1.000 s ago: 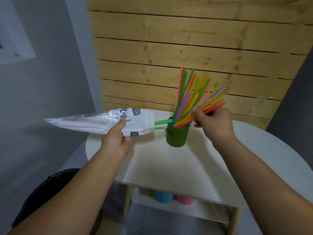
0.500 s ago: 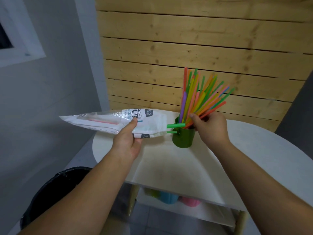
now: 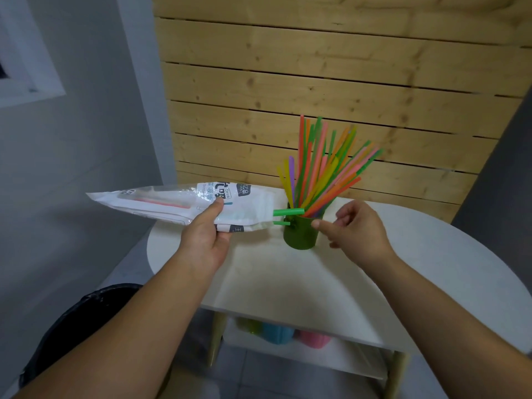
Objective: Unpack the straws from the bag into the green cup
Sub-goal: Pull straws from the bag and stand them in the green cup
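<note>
A green cup (image 3: 300, 234) stands on the white table (image 3: 403, 272), filled with a fan of coloured straws (image 3: 322, 174). My left hand (image 3: 205, 237) grips a clear-and-white plastic bag (image 3: 178, 201), held level to the left of the cup. Two green straw ends (image 3: 288, 212) stick out of the bag's mouth toward the cup, and a red straw shows inside it. My right hand (image 3: 355, 230) hovers just right of the cup, fingers apart and holding nothing.
A wooden slat wall (image 3: 316, 82) rises behind the table. Blue and pink containers (image 3: 293, 335) sit on the shelf under the tabletop. A black bin (image 3: 86, 321) stands on the floor at lower left, beside a grey wall.
My right hand let go of the bundle of straws, which now stands loose in the cup, and drew back slightly to the right. The bag stays held in my left hand.
</note>
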### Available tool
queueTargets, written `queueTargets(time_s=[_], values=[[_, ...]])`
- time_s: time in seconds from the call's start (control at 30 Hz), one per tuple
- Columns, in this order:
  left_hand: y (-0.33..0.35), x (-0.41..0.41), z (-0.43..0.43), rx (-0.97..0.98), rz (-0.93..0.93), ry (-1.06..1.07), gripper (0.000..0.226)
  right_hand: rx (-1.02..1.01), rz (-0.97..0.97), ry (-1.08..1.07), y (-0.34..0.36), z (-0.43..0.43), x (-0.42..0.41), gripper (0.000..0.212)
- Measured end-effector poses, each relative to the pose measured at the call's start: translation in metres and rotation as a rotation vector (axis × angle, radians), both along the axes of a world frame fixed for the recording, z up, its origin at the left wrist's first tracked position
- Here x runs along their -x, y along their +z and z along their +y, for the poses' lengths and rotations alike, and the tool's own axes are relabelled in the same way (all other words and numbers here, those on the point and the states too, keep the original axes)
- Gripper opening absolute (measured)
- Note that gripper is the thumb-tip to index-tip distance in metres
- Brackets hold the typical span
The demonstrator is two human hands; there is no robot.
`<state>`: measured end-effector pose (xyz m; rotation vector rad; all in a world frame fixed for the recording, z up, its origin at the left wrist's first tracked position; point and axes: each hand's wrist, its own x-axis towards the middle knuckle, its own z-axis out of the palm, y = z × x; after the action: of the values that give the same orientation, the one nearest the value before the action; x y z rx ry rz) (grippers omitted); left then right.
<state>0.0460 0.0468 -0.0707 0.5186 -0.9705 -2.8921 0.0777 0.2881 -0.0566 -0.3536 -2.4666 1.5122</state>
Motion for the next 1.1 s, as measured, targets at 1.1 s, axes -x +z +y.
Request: queueTargets(time_s=[1.1], values=[[0.028, -0.037, -0.026, 0.369, 0.309, -0.168, 0.033, 1.199, -0.235, 0.066, -0.008, -0.130, -0.028, 0.037]])
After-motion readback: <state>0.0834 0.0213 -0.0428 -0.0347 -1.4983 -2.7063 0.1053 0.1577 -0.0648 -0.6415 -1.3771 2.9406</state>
